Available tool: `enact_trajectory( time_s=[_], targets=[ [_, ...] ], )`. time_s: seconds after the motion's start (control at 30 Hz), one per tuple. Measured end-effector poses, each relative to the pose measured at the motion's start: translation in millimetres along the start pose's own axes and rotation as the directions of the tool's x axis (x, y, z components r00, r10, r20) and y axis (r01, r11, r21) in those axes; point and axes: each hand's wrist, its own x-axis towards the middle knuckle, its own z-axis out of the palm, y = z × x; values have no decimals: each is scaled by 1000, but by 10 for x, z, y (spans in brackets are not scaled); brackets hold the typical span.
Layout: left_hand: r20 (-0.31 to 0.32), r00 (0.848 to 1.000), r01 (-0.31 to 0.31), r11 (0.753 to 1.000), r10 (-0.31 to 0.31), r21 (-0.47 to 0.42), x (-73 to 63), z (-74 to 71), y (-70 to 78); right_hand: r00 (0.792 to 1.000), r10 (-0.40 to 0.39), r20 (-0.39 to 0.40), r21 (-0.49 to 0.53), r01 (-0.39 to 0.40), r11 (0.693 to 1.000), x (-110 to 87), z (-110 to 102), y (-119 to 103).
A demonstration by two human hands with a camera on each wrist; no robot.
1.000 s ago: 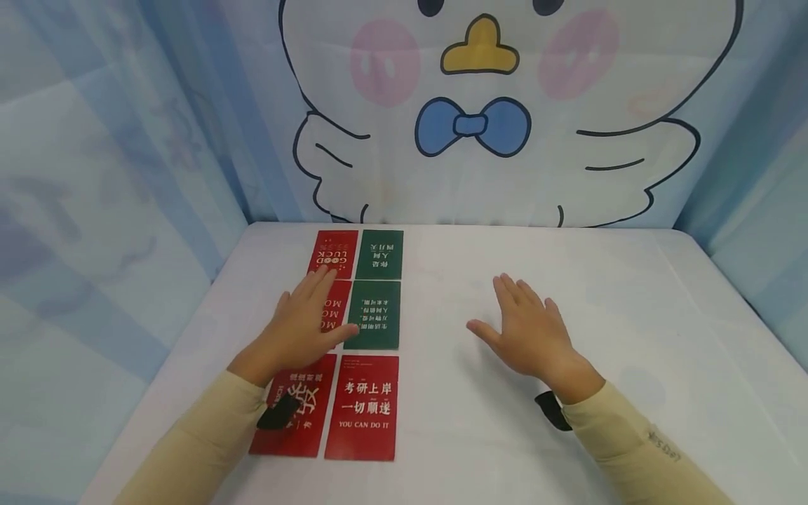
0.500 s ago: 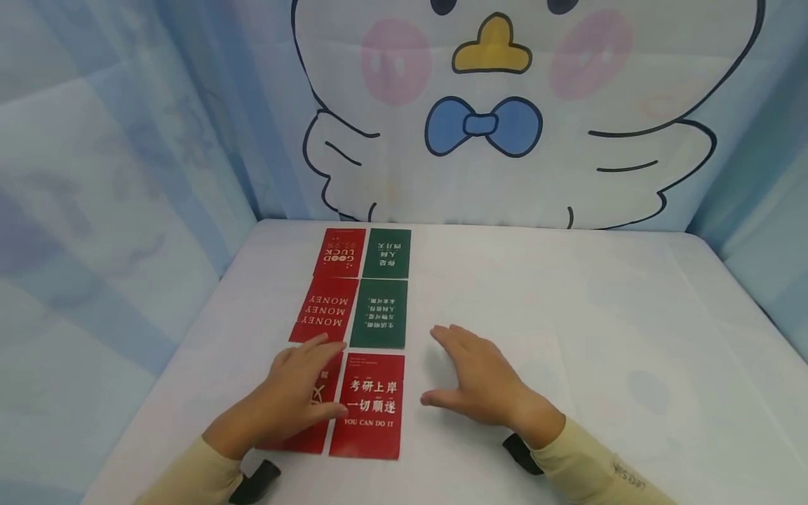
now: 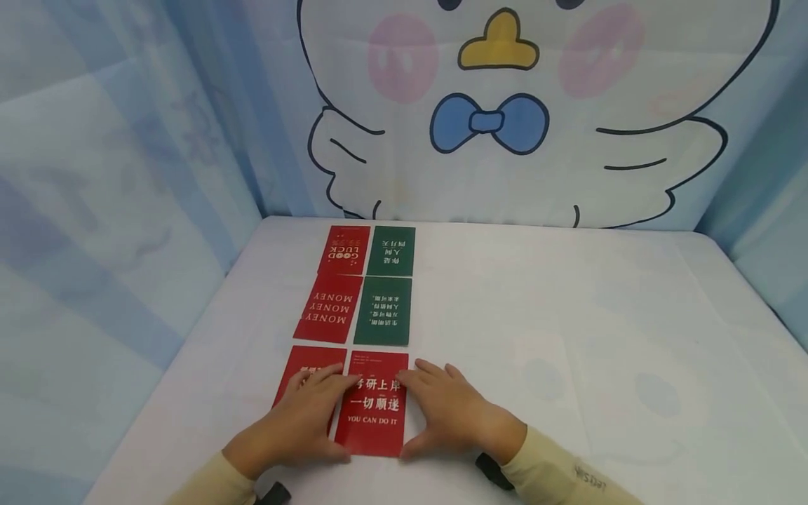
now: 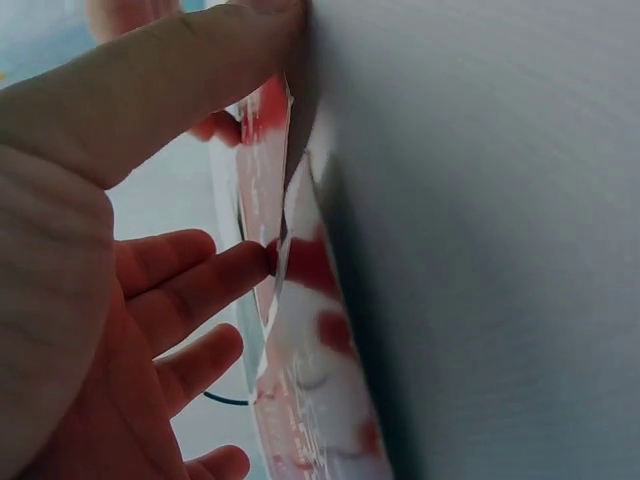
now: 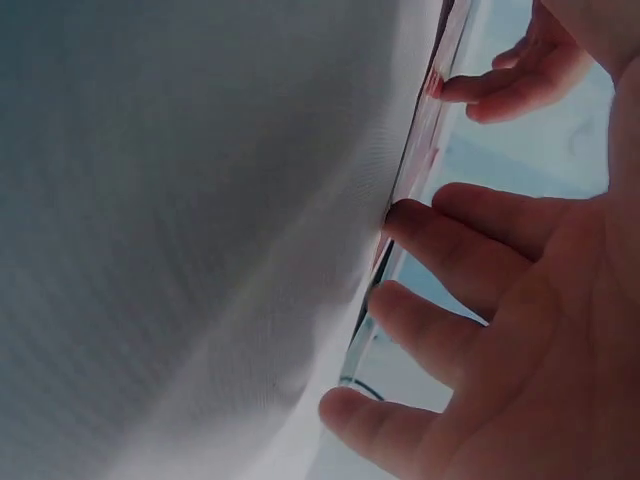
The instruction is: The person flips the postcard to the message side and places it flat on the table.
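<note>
Red YOU CAN DO IT card [image 3: 374, 422] lies flat on the white desk [image 3: 587, 337], at the near right corner of a block of 6 cards laid in 2 columns and 3 rows. On its left side is the left hand [image 3: 299, 426], fingers spread and relaxed, a fingertip over the card's upper left part and the thumb by its near left corner. Opposite, the right hand [image 3: 449, 412] is likewise loosely spread, fingertips at the right edge, thumb by the near right corner. Another red card [image 3: 303, 358] sits just left, partly hidden under the left hand. Beyond them lie a red MONEY card [image 3: 327, 308] and a green card [image 3: 382, 312], then a GOOD LUCK card [image 3: 344, 250] and a 2nd green card [image 3: 391, 251], their print upside down. Behind the desk hangs a cartoon backdrop [image 3: 489, 182].
</note>
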Motion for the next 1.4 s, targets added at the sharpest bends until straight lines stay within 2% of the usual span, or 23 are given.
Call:
enact_trajectory(
  time_s=[0.13, 0.33, 0.47, 0.67, 0.77, 0.83, 0.93, 0.97, 1.03, 1.1, 1.13, 1.2, 1.27, 1.3, 1.4],
  targets=[
    [13, 1000, -22, 1000, 22, -9, 17, -41, 1, 1000, 11, 19, -42, -10, 999, -1, -22, -22],
    [34, 998, -41, 996, 43, -80, 7, -116, -45, 999, 2, -38, -73, -4, 997, 22, -33, -41],
    [33, 999, -26, 993, 29, -112, 4, -104, -90, 999, 12, -52, -84, -17, 996, 22, -33, -46],
    [-23, 1000, 10, 984, -14, -176, -9, -95, -78, 995, -14, -98, -116, 2, 993, 13, -37, -84],
    [-74, 996, 22, 978, -39, -209, -22, -110, -52, 985, -71, -155, -108, 54, 993, 17, -42, -107],
    [-125, 991, 16, 975, -45, -220, -30, -124, -33, 972, -114, -207, -87, 98, 991, 16, -40, -110],
    [-224, 973, -1, 974, -51, -226, -21, -135, -4, 929, -166, -330, -33, 164, 986, 9, -21, -93],
    [-259, 964, -9, 973, -52, -230, -14, -136, 5, 907, -179, -382, -20, 186, 982, 9, -12, -83],
    [-333, 942, -35, 967, -52, -251, 2, -133, 23, 845, -203, -495, -5, 230, 973, 19, 9, -61],
    [-402, 913, -45, 964, -66, -261, 12, -131, 46, 777, -218, -590, -7, 266, 964, 32, 21, -47],
    [-433, 899, -57, 964, -64, -260, 16, -132, 57, 751, -220, -622, -7, 276, 961, 40, 26, -39],
    [-478, 876, -74, 962, -63, -263, 23, -135, 75, 722, -216, -657, 1, 287, 958, 51, 28, -33],
    [-497, 865, -78, 962, -66, -263, 34, -143, 90, 731, -194, -654, 32, 284, 958, 52, 19, -36],
    [-496, 866, -77, 961, -69, -267, 41, -148, 93, 742, -183, -645, 48, 278, 959, 55, 12, -37],
    [-467, 881, -54, 965, -74, -255, 69, -158, 90, 805, -136, -578, 111, 242, 964, 61, -32, -58]
  ],
)
